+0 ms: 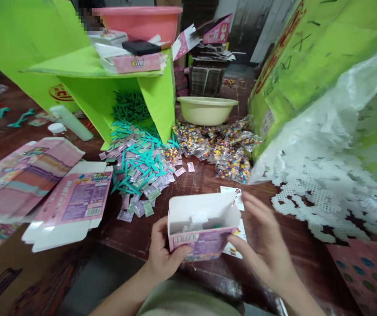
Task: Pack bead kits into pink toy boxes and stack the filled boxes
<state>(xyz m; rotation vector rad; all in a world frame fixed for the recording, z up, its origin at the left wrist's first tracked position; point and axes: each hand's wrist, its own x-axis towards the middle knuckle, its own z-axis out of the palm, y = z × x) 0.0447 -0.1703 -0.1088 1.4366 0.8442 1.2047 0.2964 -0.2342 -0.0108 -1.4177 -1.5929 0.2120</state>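
Note:
A small pink and purple cardboard box (204,243) is held upright in front of me, its white-lined top open. White and green pieces show inside it, too unclear to name. My left hand (164,250) is closed around the box's left side, thumb on the front. Beside the right end, my right hand (264,239) has its fingers apart, the thumb close to the box's corner; whether it touches cannot be told. Under and behind the box lies a printed white sheet (241,232), partly hidden.
Teal plastic sticks (139,162) and small sachets (149,206) spill from a green carton (157,101). Bags of coloured beads (231,153) lie below a cream basin (208,109). White perforated boards (310,197) are at right, flattened boxes (79,197) at left.

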